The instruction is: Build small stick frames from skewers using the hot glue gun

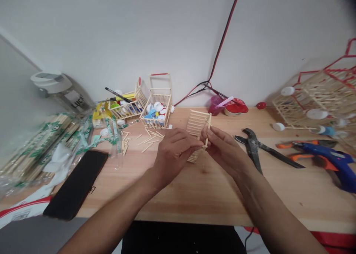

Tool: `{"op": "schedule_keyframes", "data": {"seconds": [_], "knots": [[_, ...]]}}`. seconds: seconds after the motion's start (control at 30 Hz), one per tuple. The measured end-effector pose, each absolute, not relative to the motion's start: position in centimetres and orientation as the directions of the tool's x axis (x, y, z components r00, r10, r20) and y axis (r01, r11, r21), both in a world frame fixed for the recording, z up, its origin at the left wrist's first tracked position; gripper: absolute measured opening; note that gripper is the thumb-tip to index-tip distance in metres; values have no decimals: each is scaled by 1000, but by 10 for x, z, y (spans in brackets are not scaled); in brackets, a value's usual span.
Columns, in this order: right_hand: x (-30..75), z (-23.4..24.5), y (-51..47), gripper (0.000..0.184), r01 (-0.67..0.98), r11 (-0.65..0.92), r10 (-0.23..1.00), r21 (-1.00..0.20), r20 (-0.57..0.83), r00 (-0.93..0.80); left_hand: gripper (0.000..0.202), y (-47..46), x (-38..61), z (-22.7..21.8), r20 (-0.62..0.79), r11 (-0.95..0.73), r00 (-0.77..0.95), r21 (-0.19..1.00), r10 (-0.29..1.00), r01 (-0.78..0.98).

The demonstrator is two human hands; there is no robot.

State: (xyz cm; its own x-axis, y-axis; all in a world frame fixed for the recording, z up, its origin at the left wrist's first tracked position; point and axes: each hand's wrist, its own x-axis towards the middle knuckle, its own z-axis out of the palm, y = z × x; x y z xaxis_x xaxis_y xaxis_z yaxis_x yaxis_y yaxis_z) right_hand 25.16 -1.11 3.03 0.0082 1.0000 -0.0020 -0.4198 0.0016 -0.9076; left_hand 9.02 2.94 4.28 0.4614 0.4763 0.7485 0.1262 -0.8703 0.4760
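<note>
Wooden stick lattice panel (196, 129), tilted: right hand (224, 150) pinching its edge; left hand (174, 154) curled beside it, grip unclear.

stick frame (196, 123) partly hidden, glue gun (319, 152) cropped

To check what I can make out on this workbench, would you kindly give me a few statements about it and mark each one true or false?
1. The right hand holds a small wooden stick frame. True.
2. The pliers lie left of the hands. False: they lie to the right of the hands.
3. The left hand holds a blue glue gun. False: the glue gun lies on the table at the far right.
4. A stick crate holds colourful bottle caps. True.
5. A black phone stands upright against the wall. False: it lies flat on the table.
6. Loose sticks lie on the wooden table. True.
</note>
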Motion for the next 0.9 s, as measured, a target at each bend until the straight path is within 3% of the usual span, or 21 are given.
{"op": "schedule_keyframes", "data": {"seconds": [0.9], "knots": [[251,30,-11,23,-382,18,1000,-924,9,26,7,30,89,42,743,-867,461,478,486,144]]}}
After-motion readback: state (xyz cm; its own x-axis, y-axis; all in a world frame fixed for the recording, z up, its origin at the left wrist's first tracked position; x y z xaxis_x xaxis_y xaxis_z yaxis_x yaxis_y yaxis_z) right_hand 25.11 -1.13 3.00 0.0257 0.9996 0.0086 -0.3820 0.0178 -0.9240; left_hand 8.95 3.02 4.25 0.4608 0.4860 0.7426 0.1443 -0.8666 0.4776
